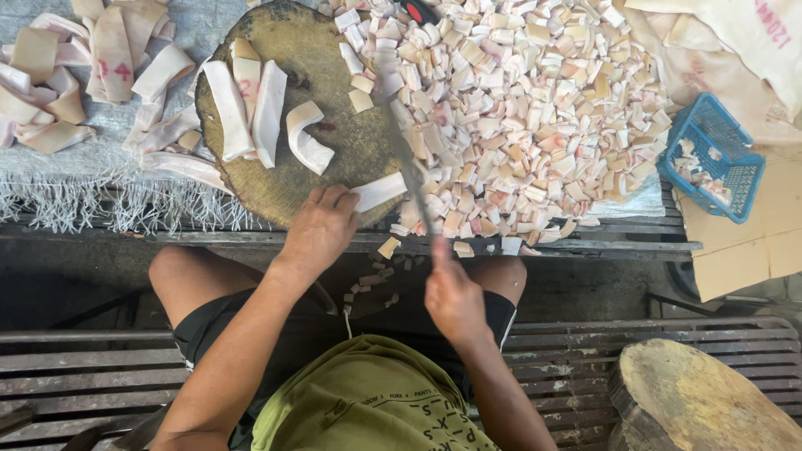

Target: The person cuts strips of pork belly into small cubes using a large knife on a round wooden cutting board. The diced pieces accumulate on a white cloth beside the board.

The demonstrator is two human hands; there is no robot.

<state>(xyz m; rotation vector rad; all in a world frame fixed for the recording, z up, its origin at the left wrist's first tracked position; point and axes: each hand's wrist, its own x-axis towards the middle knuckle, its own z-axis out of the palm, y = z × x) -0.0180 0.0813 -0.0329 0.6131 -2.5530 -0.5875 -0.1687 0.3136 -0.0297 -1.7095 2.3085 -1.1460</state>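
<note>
While the left hand [319, 227] is pressing down with its fingers curled on the near end of a pale strip of pork skin [378, 191], it is resting at the lower edge of the round wooden chopping block [288, 50], just left of the frame's centre. The right hand [451, 296], lower and slightly right of centre, is closing in a fist around the handle of a cleaver [407, 159], whose blurred blade is reaching up across the free end of that strip.

Further up the block, several long uncut strips [251, 108] are lying side by side, with one curled strip [307, 142] just right of them. Spreading over the upper middle and right of the frame, a broad heap of small cut squares [518, 108] is touching the block's right rim, and a few fallen pieces [372, 284] are lying below the bench edge between the person's knees. A pile of larger skin pieces [58, 75] is sitting in the upper left corner on a grey fringed cloth [83, 179]. At the right edge a blue plastic basket [710, 159] is holding a few pieces. A second wooden block [702, 401] is standing in the lower right corner on slatted planks.
</note>
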